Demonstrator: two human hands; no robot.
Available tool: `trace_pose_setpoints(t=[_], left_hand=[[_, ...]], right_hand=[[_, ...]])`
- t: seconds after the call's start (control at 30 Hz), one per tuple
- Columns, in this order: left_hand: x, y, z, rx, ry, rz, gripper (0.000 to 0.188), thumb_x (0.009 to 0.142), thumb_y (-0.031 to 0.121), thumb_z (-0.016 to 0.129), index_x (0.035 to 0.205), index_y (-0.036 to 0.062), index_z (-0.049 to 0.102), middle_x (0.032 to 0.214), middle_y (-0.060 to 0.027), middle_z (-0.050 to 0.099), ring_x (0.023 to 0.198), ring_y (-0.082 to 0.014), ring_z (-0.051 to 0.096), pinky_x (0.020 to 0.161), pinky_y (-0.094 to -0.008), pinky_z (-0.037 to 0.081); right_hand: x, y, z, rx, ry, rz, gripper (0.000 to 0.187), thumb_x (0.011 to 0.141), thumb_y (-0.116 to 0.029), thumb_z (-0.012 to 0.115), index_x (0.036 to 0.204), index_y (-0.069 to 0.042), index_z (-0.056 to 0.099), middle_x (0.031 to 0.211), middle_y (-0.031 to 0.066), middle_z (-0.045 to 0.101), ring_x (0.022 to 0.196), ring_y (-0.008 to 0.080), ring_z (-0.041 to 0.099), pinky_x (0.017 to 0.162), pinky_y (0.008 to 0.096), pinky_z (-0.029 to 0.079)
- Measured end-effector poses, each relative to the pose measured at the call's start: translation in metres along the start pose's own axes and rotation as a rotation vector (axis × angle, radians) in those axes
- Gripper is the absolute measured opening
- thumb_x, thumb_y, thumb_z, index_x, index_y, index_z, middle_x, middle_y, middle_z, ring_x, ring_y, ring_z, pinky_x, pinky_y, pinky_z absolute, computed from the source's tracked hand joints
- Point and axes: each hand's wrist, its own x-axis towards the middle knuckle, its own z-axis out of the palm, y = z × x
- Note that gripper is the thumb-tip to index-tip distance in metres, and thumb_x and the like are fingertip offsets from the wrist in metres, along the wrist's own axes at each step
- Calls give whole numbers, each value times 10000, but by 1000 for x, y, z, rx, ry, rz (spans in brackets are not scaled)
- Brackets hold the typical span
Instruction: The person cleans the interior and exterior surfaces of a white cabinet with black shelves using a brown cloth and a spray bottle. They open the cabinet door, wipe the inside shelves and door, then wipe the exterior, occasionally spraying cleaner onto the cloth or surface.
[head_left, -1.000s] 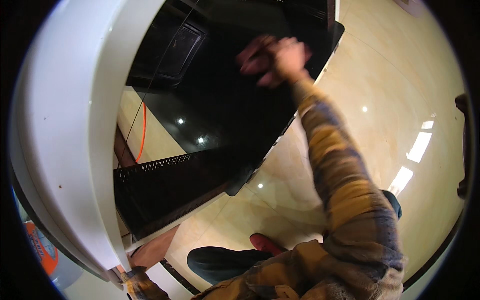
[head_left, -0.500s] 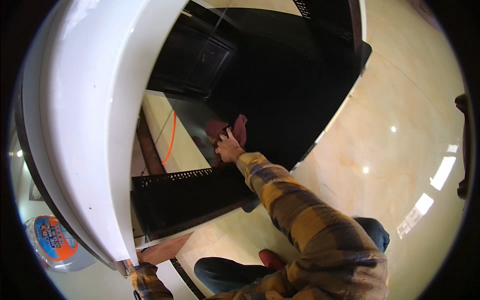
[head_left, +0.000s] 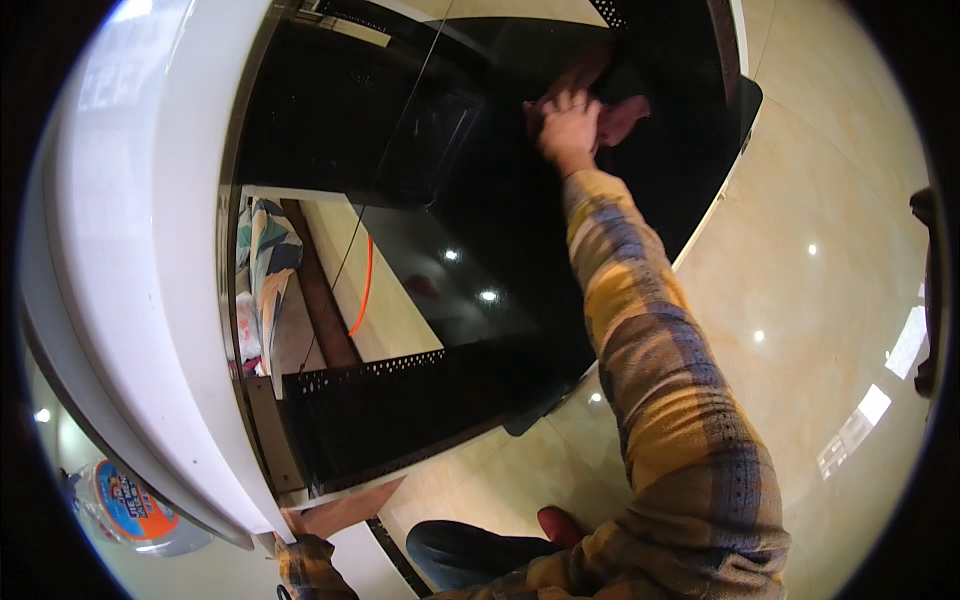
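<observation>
On the glossy black panel [head_left: 500, 230], my right hand [head_left: 568, 130] presses a dark maroon cloth [head_left: 627, 120] toward its far part. Its fingers bend over the cloth, and loose folds stick out on both sides. A raised white curved panel [head_left: 150, 250] stands at the left. By the lower end of that panel is my left hand [head_left: 287, 543], mostly covered, with its fingers out of sight. Both arms wear yellow and dark plaid sleeves.
A perforated black strip [head_left: 400, 395] borders the near side. Through a gap show an orange cord [head_left: 365, 285] and patterned fabric [head_left: 272, 250]. A clear bottle [head_left: 135, 505] with an orange and blue label stands lower left. Pale shiny tiles [head_left: 800, 280] cover the floor.
My right hand has slid the cloth away and to the right across the black panel. The view has shifted somewhat, showing more of the gap. My left hand stays by the white panel.
</observation>
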Motion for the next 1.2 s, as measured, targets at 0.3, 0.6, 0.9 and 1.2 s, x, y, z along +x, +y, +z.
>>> trace_pose_setpoints(t=[0.3,0.6,0.9,1.2], left_hand=[[18,-19,-18,-74,-39,-10,275,977,331,503,913,92,624,826,-27,607,783,-136,576,668,-292,480],[-31,-82,-51,-83,72,-188,279,976,327,505,880,97,630,788,-18,607,750,-126,575,639,-284,480],[-178,-94,208,474,-820,104,76,948,45,560,940,-9,612,877,-51,590,763,-123,545,685,-245,447],[-127,-117,558,790,-1044,473,1069,790,534,730,1572,153,109,1593,-293,8,1486,-415,86,1170,-470,215]], right_hand=[[-252,-124,10,395,-632,-930,240,746,-264,690,968,-306,768,1051,-28,683,1166,234,481,993,428,295],[-92,43,-66,152,-438,-509,687,787,-385,714,1408,-199,486,1418,90,493,1320,319,419,1061,482,362],[-25,204,-82,112,-69,-656,491,906,-352,600,1335,-116,565,1391,141,537,1317,295,473,1126,391,337],[-32,230,-44,356,326,-467,290,857,-168,617,1093,-4,657,1193,150,651,1187,299,572,1065,402,396]])
